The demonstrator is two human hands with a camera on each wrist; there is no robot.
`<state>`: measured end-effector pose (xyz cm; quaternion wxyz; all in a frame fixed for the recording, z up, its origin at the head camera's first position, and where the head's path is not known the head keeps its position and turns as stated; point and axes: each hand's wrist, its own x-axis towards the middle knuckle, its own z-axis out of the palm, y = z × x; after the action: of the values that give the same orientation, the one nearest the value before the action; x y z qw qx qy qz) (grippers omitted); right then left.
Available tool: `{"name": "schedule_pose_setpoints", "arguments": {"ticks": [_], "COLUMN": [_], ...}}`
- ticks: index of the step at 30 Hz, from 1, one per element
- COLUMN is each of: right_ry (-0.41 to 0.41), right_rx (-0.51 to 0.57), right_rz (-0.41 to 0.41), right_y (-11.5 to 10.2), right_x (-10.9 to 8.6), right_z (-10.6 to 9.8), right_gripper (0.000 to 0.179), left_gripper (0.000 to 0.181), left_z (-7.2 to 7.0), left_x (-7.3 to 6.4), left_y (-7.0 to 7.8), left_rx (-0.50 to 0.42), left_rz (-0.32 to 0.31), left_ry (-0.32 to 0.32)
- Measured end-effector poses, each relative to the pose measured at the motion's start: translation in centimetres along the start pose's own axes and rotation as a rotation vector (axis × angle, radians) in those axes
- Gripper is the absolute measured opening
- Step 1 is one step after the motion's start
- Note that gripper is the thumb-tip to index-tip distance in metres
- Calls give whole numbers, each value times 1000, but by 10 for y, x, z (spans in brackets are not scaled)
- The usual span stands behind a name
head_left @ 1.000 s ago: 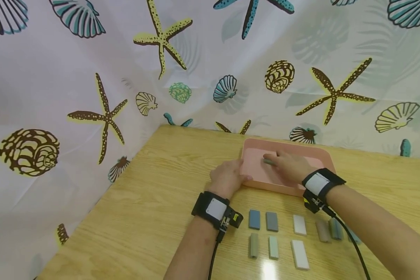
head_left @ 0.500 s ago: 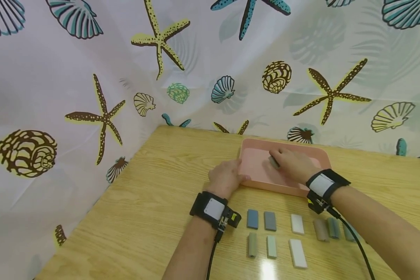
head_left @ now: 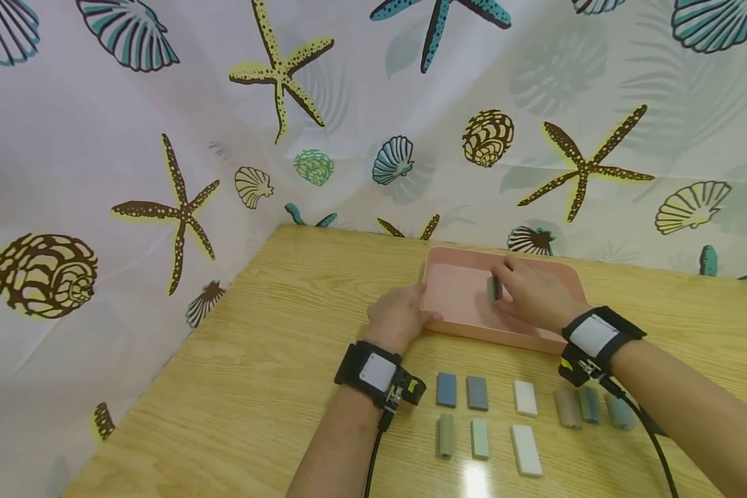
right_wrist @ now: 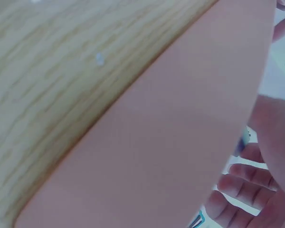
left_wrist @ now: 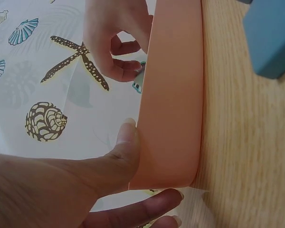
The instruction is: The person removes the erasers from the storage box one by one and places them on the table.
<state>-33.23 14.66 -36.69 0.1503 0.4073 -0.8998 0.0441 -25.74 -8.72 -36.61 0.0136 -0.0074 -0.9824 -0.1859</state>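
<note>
A shallow pink tray [head_left: 457,290] stands on the wooden table. My left hand [head_left: 398,318] grips its near left corner; in the left wrist view the thumb lies at the rim of the tray wall [left_wrist: 171,95] and the fingers are outside it. Inside the tray my right hand [head_left: 538,294] pinches a small grey-green block [head_left: 492,289] with a dark side, held on edge between thumb and fingers. Part of the block is hidden by the fingers. From the right wrist, the tray wall [right_wrist: 156,123] covers most of the block, and the right fingers [right_wrist: 247,187] are curled beyond it.
Before the tray lie several small blocks: blue [head_left: 446,389], dark grey [head_left: 476,393], olive [head_left: 445,436], pale green [head_left: 480,438] and two white, including a longer one [head_left: 526,449]. Ridged taupe [head_left: 568,408] and teal [head_left: 619,411] pieces lie near the right forearm. A patterned cloth [head_left: 348,104] hangs behind.
My right hand has shifted slightly right within the tray and turned the block from lying crosswise to pointing toward me. The left hand keeps its hold on the corner.
</note>
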Motion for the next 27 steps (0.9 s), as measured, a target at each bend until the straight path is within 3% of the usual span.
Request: {"name": "schedule_pose_setpoints", "arguments": {"ticks": [8, 19, 27], "right_ry": [-34, 70, 76], "right_rx": [28, 45, 76], "right_rz": [60, 3, 38], "right_y": [-5, -9, -17], "right_x": [-11, -29, -47], "right_z": [-11, -21, -37], "right_gripper": [40, 34, 33], "left_gripper": [64, 63, 64], "left_z": [1, 2, 2], "left_x": [-1, 0, 0], "left_y": [1, -1, 0], "left_rx": [-12, -12, -23], "left_rz": [-9, 4, 2], "left_ry": [-1, 8, 4]}}
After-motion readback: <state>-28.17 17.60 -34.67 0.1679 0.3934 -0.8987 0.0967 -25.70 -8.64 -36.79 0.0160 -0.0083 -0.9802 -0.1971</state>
